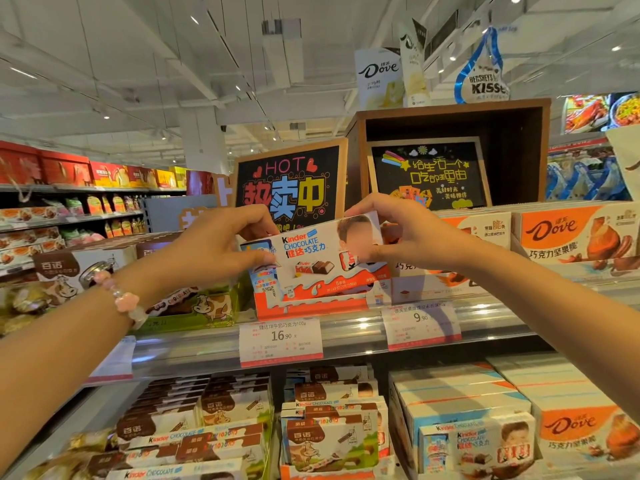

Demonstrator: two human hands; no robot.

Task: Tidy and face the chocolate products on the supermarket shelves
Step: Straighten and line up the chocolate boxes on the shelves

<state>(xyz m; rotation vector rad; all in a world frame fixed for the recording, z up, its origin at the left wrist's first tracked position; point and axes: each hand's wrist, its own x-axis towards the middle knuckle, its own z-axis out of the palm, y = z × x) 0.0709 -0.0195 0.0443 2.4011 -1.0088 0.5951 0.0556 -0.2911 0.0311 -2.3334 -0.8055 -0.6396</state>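
While both arms reach forward, left hand (pixel 211 247) and right hand (pixel 398 230) pinch the Kinder box (pixel 311 258) ends.

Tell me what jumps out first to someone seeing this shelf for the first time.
The Kinder Chocolate box at centre, gripped at its ends by the left hand and right hand above its orange display tray on the upper shelf. Behind it stands the chalkboard sign with colourful "HOT" lettering. To the right, orange Dove boxes line the same shelf.
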